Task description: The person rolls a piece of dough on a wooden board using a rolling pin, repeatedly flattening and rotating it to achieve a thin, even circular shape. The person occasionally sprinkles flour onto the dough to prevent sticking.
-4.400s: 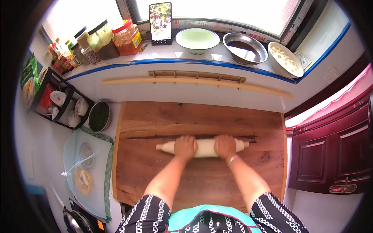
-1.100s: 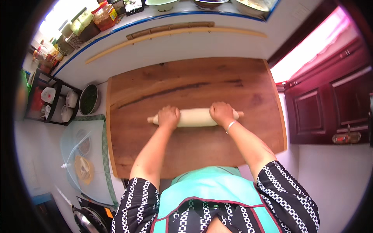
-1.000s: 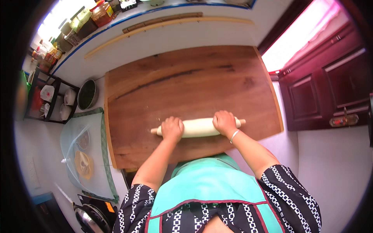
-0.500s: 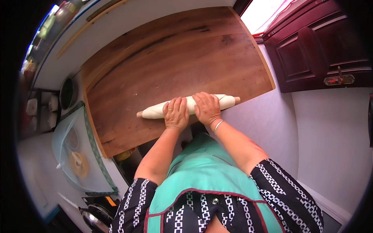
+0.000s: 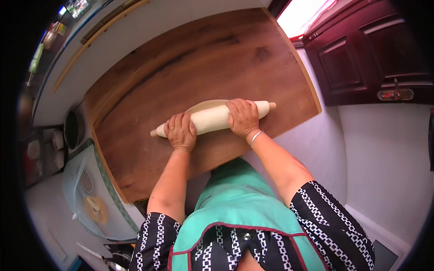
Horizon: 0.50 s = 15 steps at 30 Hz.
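Observation:
A wooden rolling pin lies slantwise near the front of the wooden board. Pale sheet dough is wound round it, leaving only its two tips bare. A rounded flap of the dough rests on the board just beyond the roll. Toward the left end, my left hand is closed over the dough-covered pin. My right hand curls over the roll nearer its right end. Between the hands a smooth stretch of dough shows. Both palms hide the dough beneath them.
The large brown board reaches back to a white wall. At left stand a dark round pan and a bluish mesh food cover over something yellowish. A bamboo stick rests along the wall. A dark red door is at right.
My hands have spread apart along the roll, the left one moving left. The roll has shifted slightly left, and a flap of dough now shows beyond it.

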### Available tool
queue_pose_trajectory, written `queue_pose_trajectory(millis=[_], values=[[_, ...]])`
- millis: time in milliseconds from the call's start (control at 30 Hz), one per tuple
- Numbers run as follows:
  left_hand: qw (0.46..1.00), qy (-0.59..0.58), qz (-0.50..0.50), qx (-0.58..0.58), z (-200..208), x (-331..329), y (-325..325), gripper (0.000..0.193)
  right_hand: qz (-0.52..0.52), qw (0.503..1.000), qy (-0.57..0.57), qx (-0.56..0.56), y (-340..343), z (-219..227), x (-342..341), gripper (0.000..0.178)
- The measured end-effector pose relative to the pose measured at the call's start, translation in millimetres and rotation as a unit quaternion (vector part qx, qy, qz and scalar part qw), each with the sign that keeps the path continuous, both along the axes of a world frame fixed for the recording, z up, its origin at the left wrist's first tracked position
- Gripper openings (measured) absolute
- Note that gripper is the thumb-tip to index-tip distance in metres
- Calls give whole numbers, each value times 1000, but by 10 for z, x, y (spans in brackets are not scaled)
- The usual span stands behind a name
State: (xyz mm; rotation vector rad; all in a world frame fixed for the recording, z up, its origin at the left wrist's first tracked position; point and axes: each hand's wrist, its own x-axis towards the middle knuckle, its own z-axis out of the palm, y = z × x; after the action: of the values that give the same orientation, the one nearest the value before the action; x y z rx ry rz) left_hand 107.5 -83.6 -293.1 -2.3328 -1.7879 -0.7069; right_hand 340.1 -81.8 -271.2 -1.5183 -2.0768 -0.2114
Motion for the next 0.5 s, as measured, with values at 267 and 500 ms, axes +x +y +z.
queue_pose_trajectory(millis=[267, 500], values=[[1000, -20, 20, 2, -46, -237, 1103, 14, -38, 999, 25, -19, 1112, -171, 298, 9], [982, -106, 122, -102, 11, -300, 2056, 18, -37, 989, 96, -107, 2084, -31, 464, 13]])
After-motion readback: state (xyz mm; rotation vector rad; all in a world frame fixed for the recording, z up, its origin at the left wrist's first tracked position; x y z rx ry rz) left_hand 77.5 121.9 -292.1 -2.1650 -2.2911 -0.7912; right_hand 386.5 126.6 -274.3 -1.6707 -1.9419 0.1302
